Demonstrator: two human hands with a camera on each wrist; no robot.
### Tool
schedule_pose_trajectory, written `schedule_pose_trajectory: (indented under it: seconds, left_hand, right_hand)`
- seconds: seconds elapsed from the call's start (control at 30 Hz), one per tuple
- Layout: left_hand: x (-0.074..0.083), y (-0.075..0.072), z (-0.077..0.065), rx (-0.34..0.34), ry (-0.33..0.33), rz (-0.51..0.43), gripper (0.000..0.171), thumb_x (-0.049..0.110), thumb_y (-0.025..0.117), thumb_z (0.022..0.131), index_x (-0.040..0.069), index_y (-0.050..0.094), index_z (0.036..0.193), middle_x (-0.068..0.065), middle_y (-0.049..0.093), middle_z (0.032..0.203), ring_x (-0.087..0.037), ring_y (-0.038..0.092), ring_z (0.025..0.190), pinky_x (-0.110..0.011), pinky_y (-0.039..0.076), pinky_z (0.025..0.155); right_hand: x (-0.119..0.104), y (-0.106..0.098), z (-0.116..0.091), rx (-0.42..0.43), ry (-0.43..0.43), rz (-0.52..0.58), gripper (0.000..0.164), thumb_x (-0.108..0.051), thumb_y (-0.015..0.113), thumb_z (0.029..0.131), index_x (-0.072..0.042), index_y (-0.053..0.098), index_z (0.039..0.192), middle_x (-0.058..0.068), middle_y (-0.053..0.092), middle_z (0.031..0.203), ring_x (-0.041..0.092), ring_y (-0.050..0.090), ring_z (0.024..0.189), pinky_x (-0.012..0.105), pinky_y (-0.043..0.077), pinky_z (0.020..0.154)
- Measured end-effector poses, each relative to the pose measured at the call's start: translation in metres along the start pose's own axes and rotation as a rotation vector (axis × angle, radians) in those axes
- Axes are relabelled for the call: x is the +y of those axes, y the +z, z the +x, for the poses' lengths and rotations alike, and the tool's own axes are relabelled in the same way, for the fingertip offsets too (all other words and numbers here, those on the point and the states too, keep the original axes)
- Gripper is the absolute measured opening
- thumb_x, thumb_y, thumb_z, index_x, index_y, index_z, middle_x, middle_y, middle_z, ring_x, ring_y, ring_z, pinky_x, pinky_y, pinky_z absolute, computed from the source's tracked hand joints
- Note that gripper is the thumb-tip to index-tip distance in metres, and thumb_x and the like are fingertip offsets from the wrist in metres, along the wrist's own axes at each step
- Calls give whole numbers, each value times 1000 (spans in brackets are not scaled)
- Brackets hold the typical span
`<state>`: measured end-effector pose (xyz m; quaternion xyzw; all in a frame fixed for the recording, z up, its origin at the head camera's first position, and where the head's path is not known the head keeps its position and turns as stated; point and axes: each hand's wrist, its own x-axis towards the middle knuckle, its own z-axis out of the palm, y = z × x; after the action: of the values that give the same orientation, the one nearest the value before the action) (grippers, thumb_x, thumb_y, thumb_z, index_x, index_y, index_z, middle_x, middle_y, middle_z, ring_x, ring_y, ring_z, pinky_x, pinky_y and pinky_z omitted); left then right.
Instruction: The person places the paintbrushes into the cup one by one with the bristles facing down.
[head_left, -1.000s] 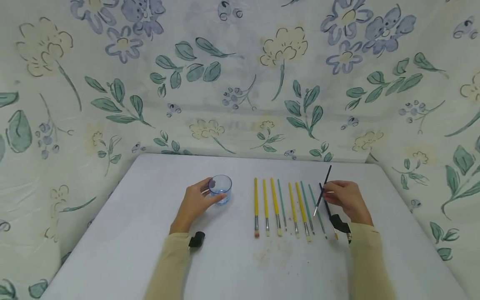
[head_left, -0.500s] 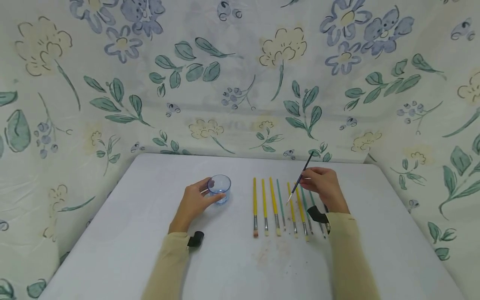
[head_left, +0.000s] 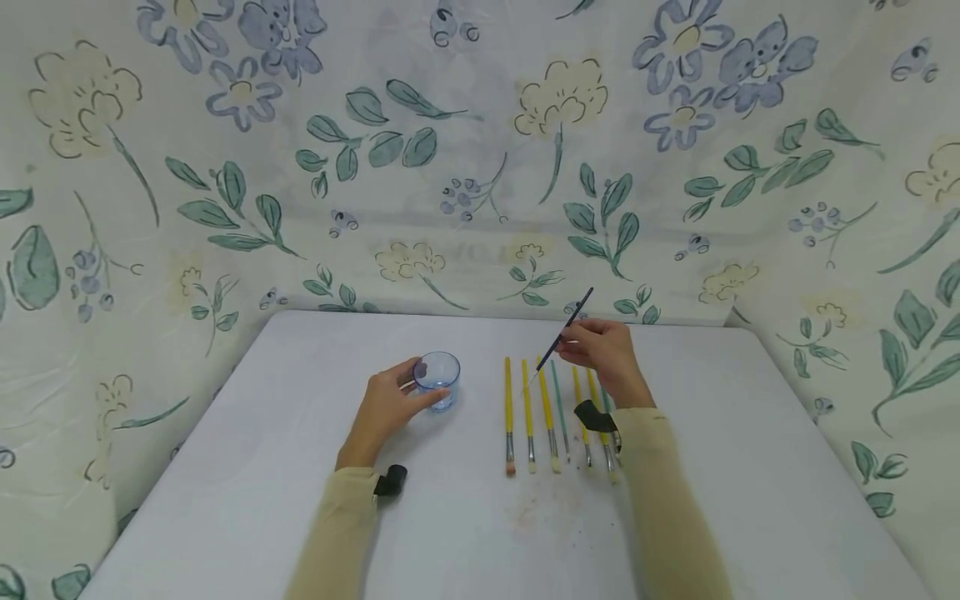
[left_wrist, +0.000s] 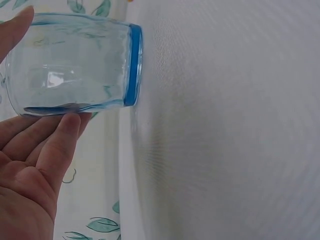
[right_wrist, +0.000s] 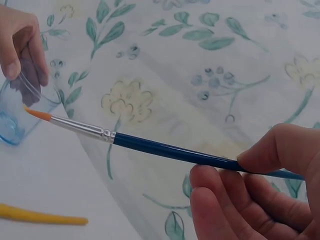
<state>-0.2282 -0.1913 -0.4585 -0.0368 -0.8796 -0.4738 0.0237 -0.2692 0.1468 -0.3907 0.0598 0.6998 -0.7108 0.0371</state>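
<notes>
My left hand (head_left: 386,407) grips a clear blue-tinted glass (head_left: 441,377), thumb on the near side and fingers on the far side. In the left wrist view the glass (left_wrist: 80,75) stands on the white table with its thick blue base down. My right hand (head_left: 606,354) pinches a dark blue paintbrush (head_left: 577,307) by its handle, bristles pointing down and left. The right wrist view shows its silver ferrule and orange, pointed bristles. The brush is held above the row of brushes, its tip overlapping the yellow ones in the head view.
Several yellow-handled brushes (head_left: 510,408) lie side by side on the white table (head_left: 225,500), bristles toward me, with teal-handled brushes (head_left: 560,408) among them. My right forearm hides the row's right end. A floral cloth (head_left: 465,158) encloses the back and sides.
My right hand has lifted the blue paintbrush and moved left with it across the row, toward the glass. The left hand and glass have stayed in place.
</notes>
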Motion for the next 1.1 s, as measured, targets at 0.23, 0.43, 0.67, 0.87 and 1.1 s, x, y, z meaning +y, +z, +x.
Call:
schedule_pose_trajectory:
  seconds: [0.23,0.43,0.67,0.87,1.1]
  left_hand:
    - [1,-1,0,-5,-10,-6,89,37,87,83,-4,47,151,-24,54,152,-40,56,140,-43,53,111]
    - [1,0,1,-5,-12,-8,89,36,88,82,-4,47,151,-24,55,152,-40,57,139,-43,53,111]
    - [-1,0,0,0,-23,11,90,38,88,83,-3,47,151,-24,54,153,-40,56,140,-44,53,111]
    - [-2,0,1,7,-3,-1,88,37,87,83,-5,48,150,-25,54,152,-41,57,138,-45,54,110]
    - [-1,0,2,6,-22,-6,90,42,87,82,-3,49,150,-23,56,151,-39,57,139,-46,53,111]
  right_hand:
    - [-4,23,4,-19,-50,55,21,-6,68,95,6,66,112,2,72,85,12,76,74,27,68,76]
    - [-6,46,9,-20,-70,74,18,-5,69,94,5,68,109,3,73,82,13,76,70,27,68,73]
    - [-9,74,10,-28,-108,103,19,-3,71,92,4,67,109,4,73,86,12,75,70,27,68,74]
    - [-10,94,10,-43,-145,92,20,-2,72,91,6,68,109,7,73,87,11,75,69,26,67,74]
    - [-4,114,11,-40,-150,29,19,-4,73,92,4,70,109,16,75,97,13,76,72,29,68,77]
